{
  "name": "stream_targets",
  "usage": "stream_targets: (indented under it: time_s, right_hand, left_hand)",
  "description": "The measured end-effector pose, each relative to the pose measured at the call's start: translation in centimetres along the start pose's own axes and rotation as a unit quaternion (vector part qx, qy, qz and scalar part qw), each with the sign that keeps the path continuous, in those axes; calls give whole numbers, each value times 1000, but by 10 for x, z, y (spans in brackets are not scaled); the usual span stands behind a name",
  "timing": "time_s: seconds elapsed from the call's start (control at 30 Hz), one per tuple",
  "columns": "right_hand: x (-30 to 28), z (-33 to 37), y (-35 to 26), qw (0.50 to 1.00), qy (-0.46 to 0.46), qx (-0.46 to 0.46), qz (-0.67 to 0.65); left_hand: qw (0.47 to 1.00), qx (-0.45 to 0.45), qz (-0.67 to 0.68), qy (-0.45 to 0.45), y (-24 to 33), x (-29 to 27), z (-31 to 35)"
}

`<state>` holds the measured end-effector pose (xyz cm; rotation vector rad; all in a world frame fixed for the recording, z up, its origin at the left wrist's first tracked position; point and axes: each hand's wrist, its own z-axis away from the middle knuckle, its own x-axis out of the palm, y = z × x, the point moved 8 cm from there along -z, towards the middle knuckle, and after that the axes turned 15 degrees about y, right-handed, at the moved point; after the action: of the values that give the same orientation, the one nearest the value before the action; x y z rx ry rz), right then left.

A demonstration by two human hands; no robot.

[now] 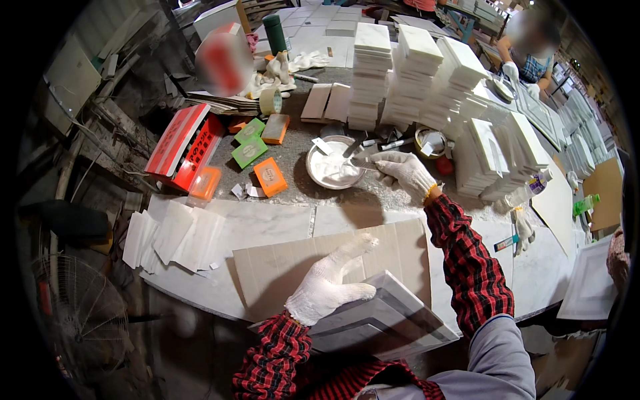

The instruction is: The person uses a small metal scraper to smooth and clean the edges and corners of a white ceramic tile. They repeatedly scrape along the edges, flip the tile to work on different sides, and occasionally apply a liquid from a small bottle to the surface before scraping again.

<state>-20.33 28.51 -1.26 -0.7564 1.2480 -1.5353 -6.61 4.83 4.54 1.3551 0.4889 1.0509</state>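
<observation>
My left hand [327, 283], in a white knit glove, is at the far edge of a flat marble panel [393, 307] with grey and dark border bands. Its thumb lies over the panel's edge, and the fingers stretch beyond it above a cardboard sheet [267, 270]. The panel tilts, its near part close to my body. Farther off, my gloved right hand [407, 172] pinches a thin tool beside a round bowl [347, 186] of white paste [331, 171]. The tool's end is too small to make out. A dark-bladed spatula [352, 148] leans in the bowl.
Tall stacks of white tiles [371, 77] stand behind the bowl and to its right. Green boxes [250, 152], an orange box [270, 177] and a red carton [183, 143] lie left. White sheets [177, 233] rest near the front edge. A fan [83, 320] stands lower left; another person works far right.
</observation>
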Motion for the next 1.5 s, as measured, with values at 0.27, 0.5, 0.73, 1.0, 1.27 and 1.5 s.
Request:
stream_targets:
  time_s: [0.27,0.5,0.73,1.0,1.27,1.5]
  right_hand:
    - [-53,111,-59,1000,3,-16,16]
    - [-62,193,-65,999,-26,15,22]
    - [-56,216,-53,999,-43,0,32]
    - [-53,220,-54,996,-30,-43,71]
    - [-56,221,-50,997,-27,-34,62]
    - [-57,219,-45,998,-28,-13,58]
  left_hand:
    - [997,-33,71,1,-4,3,1]
    - [998,1,61,-16,-6,3,3]
    - [995,-16,103,-8,-5,5,3]
    - [994,-41,98,13,-4,4,5]
    - [994,-66,90,19,1,8,7]
    - [995,-56,75,20,-2,6,5]
